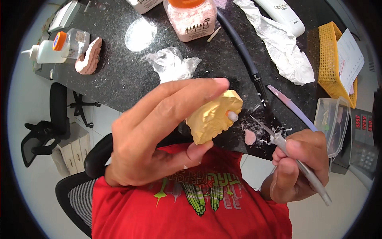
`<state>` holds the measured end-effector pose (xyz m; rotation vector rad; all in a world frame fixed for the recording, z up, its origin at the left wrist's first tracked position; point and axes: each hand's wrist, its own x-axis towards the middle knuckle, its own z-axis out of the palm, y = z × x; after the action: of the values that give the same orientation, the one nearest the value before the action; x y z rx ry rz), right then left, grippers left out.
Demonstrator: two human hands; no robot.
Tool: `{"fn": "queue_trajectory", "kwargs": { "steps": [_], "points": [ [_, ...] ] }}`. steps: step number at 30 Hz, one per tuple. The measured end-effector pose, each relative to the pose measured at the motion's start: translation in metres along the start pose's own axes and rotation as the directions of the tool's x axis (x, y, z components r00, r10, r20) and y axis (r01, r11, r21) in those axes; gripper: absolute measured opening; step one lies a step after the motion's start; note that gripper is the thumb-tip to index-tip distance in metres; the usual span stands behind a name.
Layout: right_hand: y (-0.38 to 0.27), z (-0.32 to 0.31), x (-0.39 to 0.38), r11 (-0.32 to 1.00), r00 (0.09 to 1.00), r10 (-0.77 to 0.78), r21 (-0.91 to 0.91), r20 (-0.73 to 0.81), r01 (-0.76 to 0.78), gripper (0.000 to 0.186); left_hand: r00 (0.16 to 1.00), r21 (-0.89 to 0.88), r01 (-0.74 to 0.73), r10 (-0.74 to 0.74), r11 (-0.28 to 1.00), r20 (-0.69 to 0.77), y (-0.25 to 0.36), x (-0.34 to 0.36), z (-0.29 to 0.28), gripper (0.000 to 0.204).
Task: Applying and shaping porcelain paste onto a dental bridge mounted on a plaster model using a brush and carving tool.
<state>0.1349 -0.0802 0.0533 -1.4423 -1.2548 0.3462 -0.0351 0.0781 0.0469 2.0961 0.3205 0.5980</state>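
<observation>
Between the thumb and fingers of my left hand (155,123) is a yellow plaster dental model (213,115), tilted so its row of teeth faces down and right. One tooth on it is whitish, a separate crown-like piece (232,116) with an orange edge beside it. My right hand (302,163) grips a thin metal carving knife (304,171) like a pen, its pointed blade aimed up and left, apart from the model. A small pink lump (250,137) lies on the counter between the two, among white shavings.
A nail file (292,107), a dark cable-like handpiece (240,44) and crumpled tissue (284,51) lie on the dark counter (115,24). Farther off stand a jar of pink powder (191,22) and a pinkish dental model (89,57). At right are a yellow basket (328,63) and a clear box (330,123).
</observation>
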Motion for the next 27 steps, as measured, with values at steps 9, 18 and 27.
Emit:
{"fn": "queue_trajectory", "kwargs": {
  "steps": [9, 18, 27],
  "points": [
    [0.006, 0.011, -0.002, 0.998, 0.993, -0.061, 0.01, -0.102, 0.062, 0.024, 0.976, 0.137, -0.216, 0.211, 0.967, 0.056, -0.008, 0.016, -0.009, 0.059],
    [0.007, 0.014, 0.001, 0.995, 0.995, -0.085, -0.062, -0.06, 0.082, 0.025, 0.973, 0.142, -0.229, 0.224, 0.963, 0.045, -0.013, 0.016, -0.007, 0.055],
    [0.008, 0.014, 0.005, 0.992, 0.994, -0.107, -0.072, -0.023, 0.105, 0.026, 0.972, 0.113, -0.233, 0.23, 0.966, 0.041, -0.013, 0.017, -0.006, 0.056]
  ]
}}
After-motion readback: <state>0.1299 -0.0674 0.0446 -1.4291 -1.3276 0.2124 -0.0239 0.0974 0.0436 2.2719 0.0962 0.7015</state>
